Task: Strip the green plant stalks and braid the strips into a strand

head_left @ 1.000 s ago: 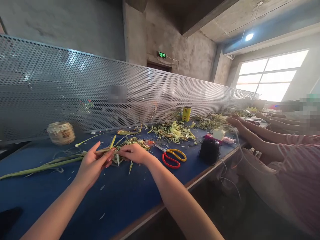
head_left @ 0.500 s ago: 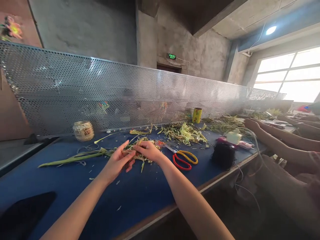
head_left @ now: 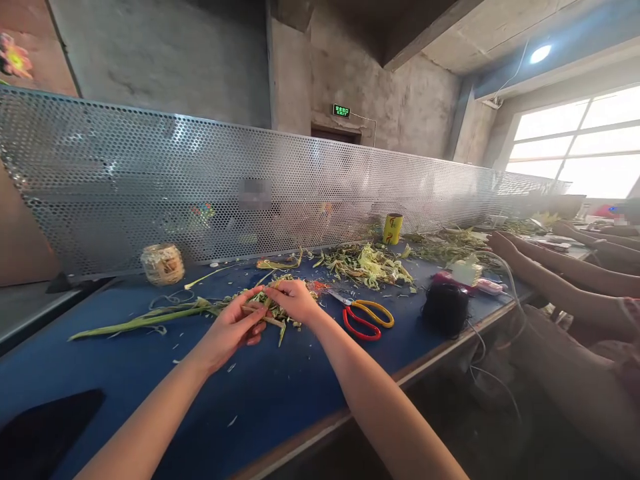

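Observation:
My left hand (head_left: pixel 231 329) and my right hand (head_left: pixel 293 300) meet over a small heap of green and tan plant scraps (head_left: pixel 280 315) on the blue table (head_left: pixel 210 407). Both hands have their fingers pinched on thin tan stems (head_left: pixel 259 311) in that heap. A long green stalk (head_left: pixel 145 321) runs from the heap to the left across the table. Scissors (head_left: pixel 364 317) with one red and one yellow handle lie just right of my right hand.
A perforated metal screen (head_left: pixel 225 190) walls the table's far side. A twine-wrapped jar (head_left: pixel 161 264), a yellow can (head_left: pixel 393 229), a black spool (head_left: pixel 445 309) and a leaf pile (head_left: pixel 367 264) stand on the table. Another person's arms (head_left: pixel 550 270) reach in from the right. A dark object (head_left: pixel 45 433) lies at the near left.
My view swung left, then held. My hands closed in on each other over the heap, and my left fingers went from spread to pinched on the stems.

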Motion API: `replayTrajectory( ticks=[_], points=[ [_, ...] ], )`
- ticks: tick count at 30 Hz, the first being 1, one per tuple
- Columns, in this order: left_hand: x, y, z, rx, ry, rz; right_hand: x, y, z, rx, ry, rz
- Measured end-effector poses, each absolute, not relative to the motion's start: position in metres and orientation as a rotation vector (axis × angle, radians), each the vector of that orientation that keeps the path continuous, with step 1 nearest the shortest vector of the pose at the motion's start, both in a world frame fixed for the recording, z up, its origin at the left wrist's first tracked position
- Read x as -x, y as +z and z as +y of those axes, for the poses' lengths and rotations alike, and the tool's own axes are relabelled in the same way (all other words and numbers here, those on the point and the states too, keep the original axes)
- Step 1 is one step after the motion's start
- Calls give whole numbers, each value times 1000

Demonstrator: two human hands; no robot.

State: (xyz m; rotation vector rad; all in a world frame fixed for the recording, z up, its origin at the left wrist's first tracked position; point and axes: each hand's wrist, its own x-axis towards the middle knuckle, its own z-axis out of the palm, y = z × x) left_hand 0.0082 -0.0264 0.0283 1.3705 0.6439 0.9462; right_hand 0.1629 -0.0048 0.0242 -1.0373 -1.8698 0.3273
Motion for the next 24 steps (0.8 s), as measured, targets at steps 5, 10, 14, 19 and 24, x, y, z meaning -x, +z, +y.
replayTrajectory(
  ticks=[5, 10, 14, 19, 24],
  points=[
    [-9, 28, -26, -1394, 924, 644, -163, 24, -6, 1172, 302, -1830],
    [-12, 30, -28, -1396, 950, 691, -164, 25, -4, 1083, 362, -1748],
    [-13, 26, -25, -1350, 1059, 766, -163, 25, -1, 1058, 562, -1641],
    [-11, 24, -20, -1309, 1231, 789, -157, 26, -4, 950, 1053, -1611],
    [-10, 27, -20, -1285, 1286, 796, -153, 25, -6, 812, 1233, -1672]
  ],
)
